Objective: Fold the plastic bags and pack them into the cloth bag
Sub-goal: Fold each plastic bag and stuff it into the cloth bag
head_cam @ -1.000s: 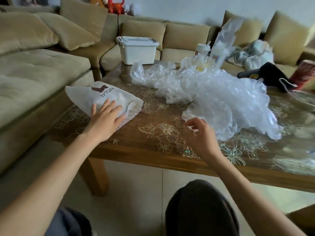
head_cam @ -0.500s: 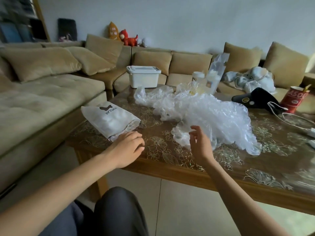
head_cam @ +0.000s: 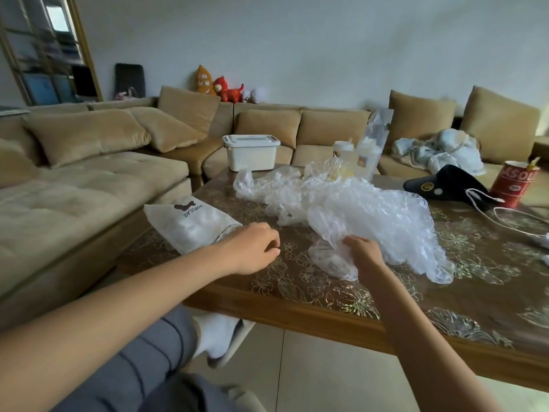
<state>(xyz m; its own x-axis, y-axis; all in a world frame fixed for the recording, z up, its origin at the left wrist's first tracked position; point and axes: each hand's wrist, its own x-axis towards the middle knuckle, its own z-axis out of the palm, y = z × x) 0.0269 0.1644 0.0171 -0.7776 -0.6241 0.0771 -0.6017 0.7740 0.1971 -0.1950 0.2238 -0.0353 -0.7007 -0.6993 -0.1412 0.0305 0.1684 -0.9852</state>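
The right hand (head_cam: 364, 254) grips the near edge of the crumpled plastic bags (head_cam: 371, 215) heaped mid-table (head_cam: 297, 304). The left hand (head_cam: 252, 248) is curled with nothing visible in it, just beside the cloth bag (head_cam: 190, 227), which lies at the table's left edge.

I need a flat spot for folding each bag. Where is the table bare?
Bare: the table strip between the left hand and the right hand, by the front edge, and the near right corner in front of the plastic bags. Crowded: the far right end, with red can and cable.
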